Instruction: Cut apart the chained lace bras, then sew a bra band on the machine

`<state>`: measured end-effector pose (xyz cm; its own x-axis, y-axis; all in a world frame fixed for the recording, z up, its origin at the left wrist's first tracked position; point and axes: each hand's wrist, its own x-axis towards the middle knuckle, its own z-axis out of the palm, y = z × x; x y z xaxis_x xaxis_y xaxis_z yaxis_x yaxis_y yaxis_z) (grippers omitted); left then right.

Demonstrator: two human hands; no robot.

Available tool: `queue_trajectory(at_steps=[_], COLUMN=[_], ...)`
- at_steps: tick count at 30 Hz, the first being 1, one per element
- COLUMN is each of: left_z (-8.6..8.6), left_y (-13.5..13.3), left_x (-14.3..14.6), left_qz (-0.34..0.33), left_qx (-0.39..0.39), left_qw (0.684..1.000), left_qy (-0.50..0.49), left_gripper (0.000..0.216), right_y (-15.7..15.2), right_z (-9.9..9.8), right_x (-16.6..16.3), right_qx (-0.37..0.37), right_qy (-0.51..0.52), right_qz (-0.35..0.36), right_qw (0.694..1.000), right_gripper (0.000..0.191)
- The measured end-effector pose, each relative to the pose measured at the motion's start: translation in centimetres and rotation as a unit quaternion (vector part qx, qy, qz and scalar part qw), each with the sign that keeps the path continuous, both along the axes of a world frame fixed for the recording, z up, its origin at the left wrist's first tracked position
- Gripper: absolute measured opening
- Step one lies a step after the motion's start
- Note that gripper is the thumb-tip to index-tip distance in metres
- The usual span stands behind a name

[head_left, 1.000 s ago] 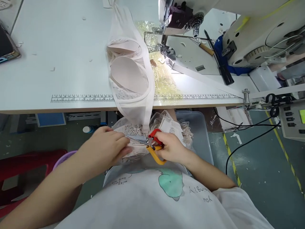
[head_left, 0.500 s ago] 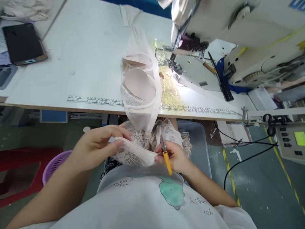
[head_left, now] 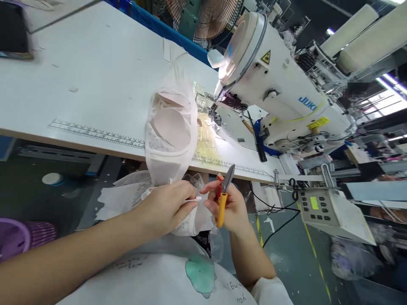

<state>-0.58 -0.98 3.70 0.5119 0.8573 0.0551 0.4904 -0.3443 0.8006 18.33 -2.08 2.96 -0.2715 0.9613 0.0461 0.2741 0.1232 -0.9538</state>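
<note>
My left hand (head_left: 167,206) is closed on the edge of a pale pink lace bra piece (head_left: 190,220) held over my lap. My right hand (head_left: 229,205) grips thread snips (head_left: 223,192) with a yellow and red handle, blades pointing up, and its fingertips also pinch the white strap end between the two hands. A chain of joined pink bra cups (head_left: 170,127) hangs from the white table (head_left: 79,84) over its front edge down to my hands.
A white JUKI sewing machine (head_left: 280,97) stands at the right of the table, its control panel (head_left: 321,207) below the edge. A printed ruler (head_left: 95,133) runs along the table front. A purple basket (head_left: 19,237) sits on the floor at left. A fan (head_left: 203,17) stands behind.
The view has swung up and to the right. Both hands rose from my lap with the fabric; the snips turned from pointing down-left to blades up.
</note>
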Motion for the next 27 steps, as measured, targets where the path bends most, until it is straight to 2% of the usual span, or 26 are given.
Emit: queue_trajectory(at_steps=[5,9,11,13,15,17,20,22,24,27], left_z=[0.3,0.2,0.1,0.0,-0.2,-0.4,-0.5,-0.5,-0.4,-0.7], left_y=[0.1,0.2,0.3,0.2,0.1,0.0,0.0,0.1,0.3,0.6], left_x=[0.7,0.3,0.2,0.3,0.4,0.7,0.8,0.6,0.3,-0.2], left_qz=[-0.009,-0.016,-0.038,-0.057,-0.059,-0.046,-0.040,-0.034,-0.023,-0.005], left_qx=[-0.025,-0.147,-0.213,-0.246,-0.235,-0.189,-0.127,-0.145,-0.198,-0.265], left_qw=[1.000,0.988,0.974,0.960,0.957,0.968,0.981,0.978,0.966,0.944], left_qy=[0.007,-0.033,-0.068,-0.118,-0.157,-0.160,-0.138,-0.143,-0.162,-0.197], left_gripper=[0.024,0.021,0.026,0.034,0.039,0.038,0.035,0.034,0.035,0.037], right_y=[0.4,0.6,0.5,0.5,0.5,0.6,0.9,1.0,1.0,0.5], right_z=[0.3,0.0,-0.3,-0.5,-0.6,-0.6,-0.6,-0.7,-1.1,-1.9], right_x=[-1.0,-1.3,-1.4,-1.6,-1.8,-1.8,-1.3,-0.3,0.8,2.1], right_qx=[0.003,0.036,0.066,0.092,0.109,0.108,0.059,0.019,-0.022,-0.076], right_qy=[0.057,0.098,0.110,0.120,0.137,0.145,0.110,0.077,0.038,-0.039], right_qz=[0.016,0.032,0.034,0.028,0.024,0.021,0.031,0.072,0.151,0.267], right_qw=[0.998,0.994,0.991,0.988,0.984,0.983,0.992,0.994,0.988,0.960], right_gripper=[0.017,0.015,0.015,0.016,0.017,0.016,0.023,0.043,0.061,0.070])
